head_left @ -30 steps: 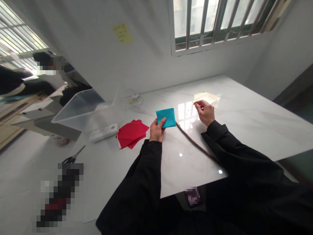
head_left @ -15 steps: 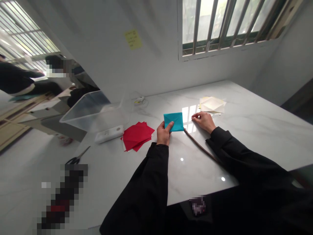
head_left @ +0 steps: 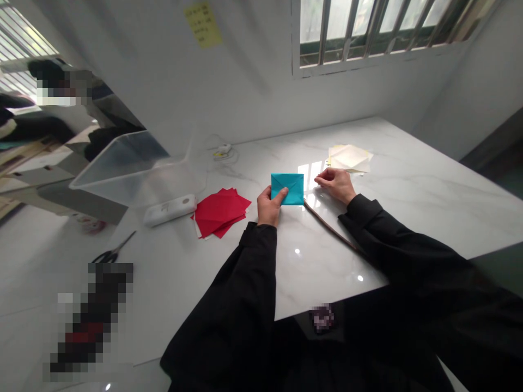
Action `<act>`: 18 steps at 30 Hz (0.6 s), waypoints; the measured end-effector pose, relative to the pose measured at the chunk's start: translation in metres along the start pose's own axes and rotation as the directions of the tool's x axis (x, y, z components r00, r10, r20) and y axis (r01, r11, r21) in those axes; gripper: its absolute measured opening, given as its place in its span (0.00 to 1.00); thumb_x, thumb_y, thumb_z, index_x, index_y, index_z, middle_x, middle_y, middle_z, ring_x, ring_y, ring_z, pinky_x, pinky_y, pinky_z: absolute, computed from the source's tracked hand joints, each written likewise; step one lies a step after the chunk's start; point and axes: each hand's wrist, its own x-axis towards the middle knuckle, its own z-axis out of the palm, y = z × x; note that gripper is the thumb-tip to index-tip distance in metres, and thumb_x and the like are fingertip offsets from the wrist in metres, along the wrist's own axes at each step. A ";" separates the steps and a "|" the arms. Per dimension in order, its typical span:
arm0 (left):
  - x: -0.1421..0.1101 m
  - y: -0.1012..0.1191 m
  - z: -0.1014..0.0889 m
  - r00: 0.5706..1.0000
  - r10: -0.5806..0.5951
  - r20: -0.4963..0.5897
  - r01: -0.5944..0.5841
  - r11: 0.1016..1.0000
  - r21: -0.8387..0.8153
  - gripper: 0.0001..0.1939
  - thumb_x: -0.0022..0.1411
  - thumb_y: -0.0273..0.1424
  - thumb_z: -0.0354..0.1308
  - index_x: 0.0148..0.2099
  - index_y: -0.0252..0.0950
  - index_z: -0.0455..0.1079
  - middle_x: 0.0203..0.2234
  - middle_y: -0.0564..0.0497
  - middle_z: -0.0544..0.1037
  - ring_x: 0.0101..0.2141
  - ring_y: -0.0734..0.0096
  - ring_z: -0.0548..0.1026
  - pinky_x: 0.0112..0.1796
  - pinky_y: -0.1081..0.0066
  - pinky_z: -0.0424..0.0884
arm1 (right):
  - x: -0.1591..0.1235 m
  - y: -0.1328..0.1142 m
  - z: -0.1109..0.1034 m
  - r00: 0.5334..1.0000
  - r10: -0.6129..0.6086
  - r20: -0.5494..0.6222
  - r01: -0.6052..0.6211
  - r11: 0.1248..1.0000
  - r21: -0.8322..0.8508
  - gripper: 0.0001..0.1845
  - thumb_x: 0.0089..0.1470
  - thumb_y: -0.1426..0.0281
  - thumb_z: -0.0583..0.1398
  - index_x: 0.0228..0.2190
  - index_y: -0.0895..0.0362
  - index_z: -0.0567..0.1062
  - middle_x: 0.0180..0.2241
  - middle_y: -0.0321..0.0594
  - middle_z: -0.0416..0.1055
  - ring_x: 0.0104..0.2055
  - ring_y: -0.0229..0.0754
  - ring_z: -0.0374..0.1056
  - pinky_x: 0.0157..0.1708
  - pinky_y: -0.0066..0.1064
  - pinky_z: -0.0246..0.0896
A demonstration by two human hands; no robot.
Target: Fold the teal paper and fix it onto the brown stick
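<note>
Grasping the blue envelope, the left hand has its thumb pressed on the front face near the lower left part, with the fingers behind. The envelope is upright, tilted to face the head camera, above the middle of the white table; its creased flap lines show. The right hand is to the right of it, apart from the envelope, thumb and fingertips drawn together in a pinch; whether something thin sits between them I cannot tell. Just beyond that hand, on the far right part of the table, lies a loose pile of cream paper.

A thin brown stick runs from near the envelope's lower right corner towards the near right, where its end is hidden by the right sleeve. Left of the left hand is a fanned stack of red paper, with pale edges showing underneath. A white device is just beside the stack's left side, and behind it stands a clear bin. A small coiled cable lies near the wall. Farther left and nearer are scissors, next to a blurred-out dark item. A yellow note is on the wall.
</note>
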 end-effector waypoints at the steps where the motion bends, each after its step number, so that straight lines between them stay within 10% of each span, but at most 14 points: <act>1: 0.000 -0.001 0.000 1.000 0.008 -0.001 -0.008 1.000 0.008 0.27 0.43 0.43 0.80 0.41 0.35 0.78 0.33 0.49 0.83 0.34 0.66 0.80 0.41 0.67 0.77 | -0.001 0.000 0.001 1.000 0.007 0.001 -0.007 1.000 0.023 0.17 0.53 0.57 0.69 0.34 0.59 0.83 0.30 0.44 0.81 0.31 0.42 0.73 0.36 0.36 0.69; 9: 0.000 -0.001 0.001 0.999 0.042 0.013 -0.043 0.997 0.061 0.25 0.43 0.44 0.79 0.39 0.34 0.79 0.32 0.49 0.83 0.33 0.68 0.78 0.39 0.68 0.75 | -0.001 -0.001 0.003 0.995 0.099 -0.011 -0.089 0.934 0.345 0.21 0.47 0.53 0.73 0.32 0.58 0.84 0.28 0.43 0.81 0.27 0.38 0.72 0.30 0.33 0.72; 18: -0.003 0.002 0.002 0.995 0.076 0.063 -0.084 0.985 0.150 0.25 0.46 0.44 0.77 0.41 0.32 0.82 0.33 0.48 0.84 0.33 0.67 0.77 0.39 0.68 0.74 | -0.014 -0.039 0.001 0.997 0.033 -0.067 0.011 0.826 0.564 0.22 0.43 0.56 0.77 0.35 0.56 0.83 0.33 0.42 0.83 0.37 0.45 0.81 0.46 0.45 0.81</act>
